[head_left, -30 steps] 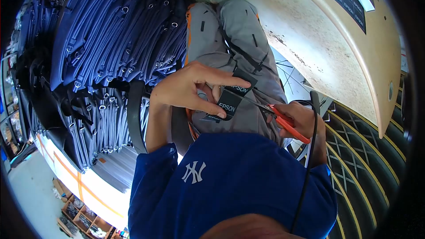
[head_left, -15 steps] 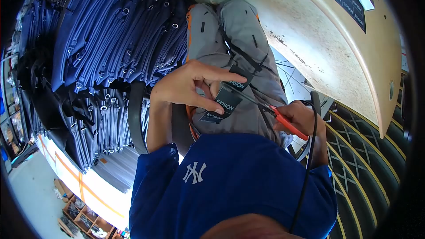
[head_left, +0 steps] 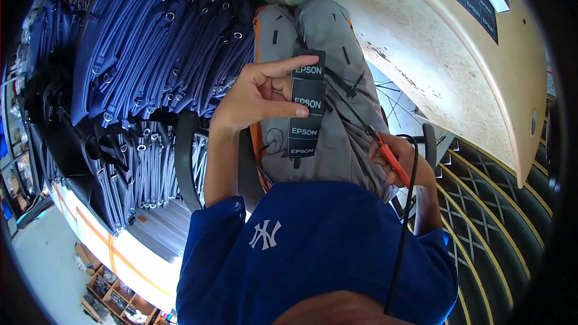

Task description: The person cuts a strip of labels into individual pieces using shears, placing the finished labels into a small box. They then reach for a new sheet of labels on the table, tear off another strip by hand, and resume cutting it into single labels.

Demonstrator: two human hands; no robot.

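Over the lap, my left hand (head_left: 245, 97) pinches a strip of black labels (head_left: 306, 127) printed EPSON in white. Its thumb and forefinger press on the upper part, and the strip hangs straight toward my shirt. To the right, my right hand (head_left: 410, 155) grips scissors (head_left: 390, 159) by their red-orange handle. Their blades point up and left, with the tips close to the strip's right edge. Grey trousers (head_left: 328, 30) lie beneath both.
Stacks of blue straps with metal rings (head_left: 162, 42) rise at the left. A pale worktop (head_left: 421, 42) curves along the upper right, with an uncut EPSON label sheet (head_left: 471, 1) on it. A black cable (head_left: 404, 229) hangs before my right arm.
The label strip has swung from tilted and folded to upright and straight, and my left hand has risen slightly. The scissors have come off the strip and turned more upright.
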